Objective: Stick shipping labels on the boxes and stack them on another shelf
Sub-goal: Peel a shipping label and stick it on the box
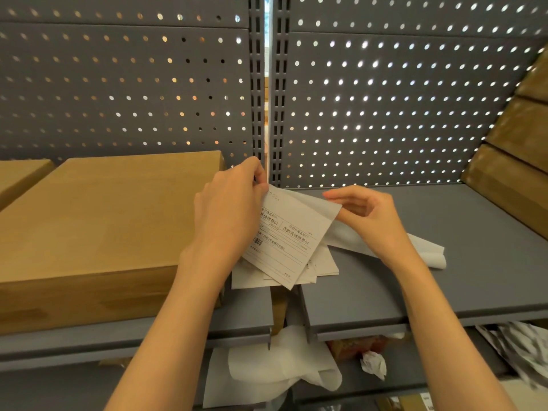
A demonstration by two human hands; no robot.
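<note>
My left hand point(234, 209) pinches the top corner of a white shipping label point(292, 241) printed with text and a barcode. My right hand point(367, 215) pinches the white backing sheet point(314, 203) at its upper right corner, where it is peeled away from the label. Both hands hold the label above a small pile of further labels point(323, 266) lying on the grey shelf. A large flat brown cardboard box point(98, 226) lies on the left shelf, directly left of my left hand. Its top face is bare.
Loose white backing paper point(427, 250) lies on the right grey shelf point(474, 262). A stack of brown boxes point(519, 149) leans at the far right. Another box point(20, 173) sits at the far left. Crumpled paper point(278, 369) fills the lower shelf. Grey pegboard point(385, 99) closes the back.
</note>
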